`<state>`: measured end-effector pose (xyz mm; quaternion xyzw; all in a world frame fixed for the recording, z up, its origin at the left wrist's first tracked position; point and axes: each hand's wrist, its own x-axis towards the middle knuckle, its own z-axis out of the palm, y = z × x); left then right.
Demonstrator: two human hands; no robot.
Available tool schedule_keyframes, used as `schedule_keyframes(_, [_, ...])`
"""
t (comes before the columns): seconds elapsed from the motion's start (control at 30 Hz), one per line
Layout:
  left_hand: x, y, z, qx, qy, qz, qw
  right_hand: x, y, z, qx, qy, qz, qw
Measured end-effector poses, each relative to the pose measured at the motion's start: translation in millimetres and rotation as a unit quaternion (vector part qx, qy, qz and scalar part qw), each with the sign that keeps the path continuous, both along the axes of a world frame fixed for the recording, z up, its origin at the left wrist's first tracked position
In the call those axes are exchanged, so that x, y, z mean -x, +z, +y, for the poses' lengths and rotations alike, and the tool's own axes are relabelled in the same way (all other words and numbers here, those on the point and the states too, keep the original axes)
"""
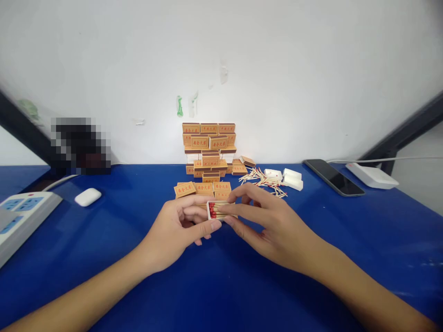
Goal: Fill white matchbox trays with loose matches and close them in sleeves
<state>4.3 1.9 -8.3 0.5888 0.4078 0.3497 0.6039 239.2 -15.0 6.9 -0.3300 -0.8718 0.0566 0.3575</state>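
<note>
While the left hand (180,226) pinches the white matchbox tray (208,211) between its thumb and the fingers behind, the right hand (268,216) spans the tray's other end — index fingertip on the matches (213,210), thumb at the near edge, middle finger bent toward the far one. Those right fingers are parted; whether they also pinch the tray cannot be told. The tray sits between both hands, red match heads toward the left.

Just beyond lie flat matchboxes (204,188), and behind them a stack of matchboxes (209,143) rises before the white wall (294,69). Right of the stack are loose matches (265,180) (a jumbled heap) and white trays (292,182). Farther out on the blue table (221,290) rest a phone (334,177), right, and a small white case (87,197), left — near a power strip (34,203).
</note>
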Motion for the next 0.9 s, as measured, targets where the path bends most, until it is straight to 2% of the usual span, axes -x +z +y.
schedule_keyframes(0.37, [-0.8, 3.2, -2.3, -0.019, 0.009, 0.006, 1.000, -0.4, 2.4, 2.4, -0.038, -0.015, 0.005, 0.999])
schedule_keyframes(0.9, [-0.9, 4.5, -2.6, -0.018, -0.007, -0.001, 1.000, 1.8, 3.7, 1.4, -0.035, 0.005, 0.014, 0.999])
